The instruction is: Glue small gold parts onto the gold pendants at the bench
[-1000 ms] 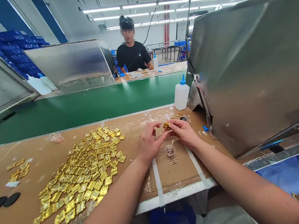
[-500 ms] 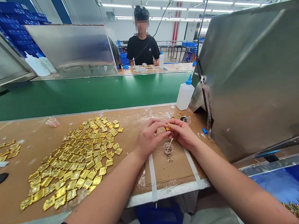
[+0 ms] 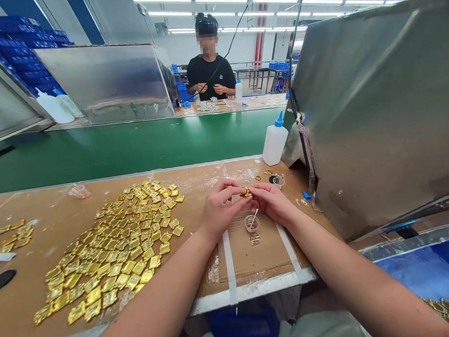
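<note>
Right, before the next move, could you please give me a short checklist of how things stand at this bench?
1. Gold piece held at the fingertips of the left hand and right hand: ok.
2. Small clear cup resting on the cardboard: ok.
3. Thin stick in the cup, leaning: ok.
4. Amount inside the cup: cannot tell.
5. White bottle standing, blue nozzle on: ok.
6. Loose gold pieces gathered in one group: not ok, a few lie apart at far left.

A small gold piece [image 3: 246,192] is held, partly hidden.
</note>
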Tool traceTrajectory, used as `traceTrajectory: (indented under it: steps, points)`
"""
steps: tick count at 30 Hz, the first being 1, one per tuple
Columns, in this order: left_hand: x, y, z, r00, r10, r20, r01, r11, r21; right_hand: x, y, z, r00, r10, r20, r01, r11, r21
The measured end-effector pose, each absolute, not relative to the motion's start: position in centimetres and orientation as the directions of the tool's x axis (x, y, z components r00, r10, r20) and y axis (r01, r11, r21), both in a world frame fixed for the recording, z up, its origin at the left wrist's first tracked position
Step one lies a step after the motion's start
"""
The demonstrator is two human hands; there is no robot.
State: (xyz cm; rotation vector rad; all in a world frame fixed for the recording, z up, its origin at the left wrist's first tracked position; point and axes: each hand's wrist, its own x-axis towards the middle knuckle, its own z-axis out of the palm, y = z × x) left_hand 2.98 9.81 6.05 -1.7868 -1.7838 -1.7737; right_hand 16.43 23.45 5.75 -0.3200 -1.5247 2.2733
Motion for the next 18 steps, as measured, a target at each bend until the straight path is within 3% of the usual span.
traceTrajectory:
  steps: [5, 11, 18]
  points:
    - [3.0, 9.5, 6.4, -0.340, 0.595, 0.728, 0.742, -0.306, 0.596, 16.5, 23.4, 5.4, -0.923, 0.382, 0.046, -0.180, -0.323, -0.929]
    - [3.1, 9.3, 6.6, -0.278, 0.590, 0.758, 0.810, -0.280, 0.515, 16.6, 23.2, 5.5, -0.909, 0.416, 0.015, -0.167, -0.331, -0.929]
    - [3.4, 9.3, 6.6, -0.307, 0.567, 0.764, 0.831, -0.231, 0.506, 16.7, 22.8, 6.4, -0.909, 0.415, 0.039, -0.184, -0.316, -0.931]
